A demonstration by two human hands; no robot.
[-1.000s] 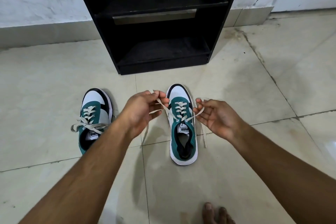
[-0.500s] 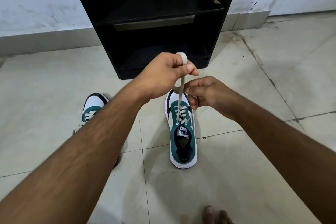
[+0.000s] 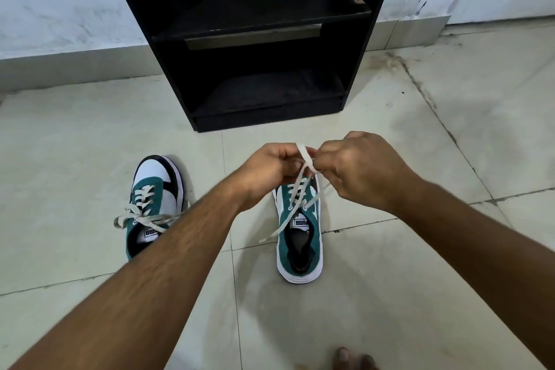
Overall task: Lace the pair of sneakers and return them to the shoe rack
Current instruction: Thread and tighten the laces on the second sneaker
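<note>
Two green, white and black sneakers stand on the floor tiles. The left sneaker [image 3: 153, 207] has its white lace tied in a bow. Above the toe of the right sneaker [image 3: 300, 237], my left hand [image 3: 270, 171] and my right hand [image 3: 357, 168] meet, both pinching its white lace [image 3: 304, 156]. A loop of lace sticks up between my fingers. One loose lace end trails down to the floor left of the shoe. My hands hide the shoe's toe.
A black shoe rack [image 3: 255, 39] with open shelves stands against the white wall straight ahead of the sneakers. Pale floor tiles [image 3: 435, 249] lie all around. Toes of a bare foot [image 3: 351, 359] show at the bottom edge.
My hands held the lace ends apart low over the shoe, then the left hand pulled the lace high. Now both hands have come down together over the toe, holding a loop.
</note>
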